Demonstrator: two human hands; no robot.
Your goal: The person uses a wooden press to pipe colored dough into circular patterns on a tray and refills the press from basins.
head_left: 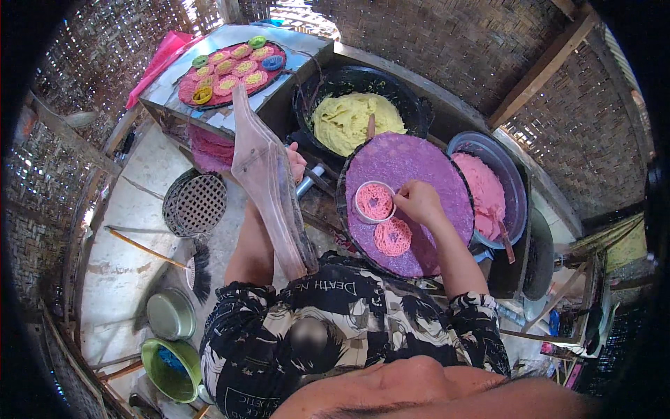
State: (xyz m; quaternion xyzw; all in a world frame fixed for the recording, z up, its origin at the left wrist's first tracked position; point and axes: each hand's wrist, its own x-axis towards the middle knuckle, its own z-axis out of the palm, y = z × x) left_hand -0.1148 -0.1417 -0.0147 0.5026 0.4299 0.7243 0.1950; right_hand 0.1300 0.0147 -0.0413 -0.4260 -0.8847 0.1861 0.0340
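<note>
With thumb and fingers pinched, my right hand [419,201] grips the rim of a white ring mould [358,207] on a round purple mat [412,164]. Inside the ring lies a pink lacy noodle-like dough round [375,202]. A second pink dough round [393,237] lies bare just below it. My left hand [296,164] is partly hidden behind a long wooden lever-like piece [262,160]; its visible fingers look curled, and what they hold is hidden. A metal cylinder [309,181] shows beside that hand.
A black basin [303,126] of yellow dough [349,122] and a blue tub [520,195] of pink dough [480,188] stand around the mat. Finished rounds and coloured rings cover a red mat [188,87] at far left. A basket [195,206], broom [199,272] and green basin [167,391] are on the floor.
</note>
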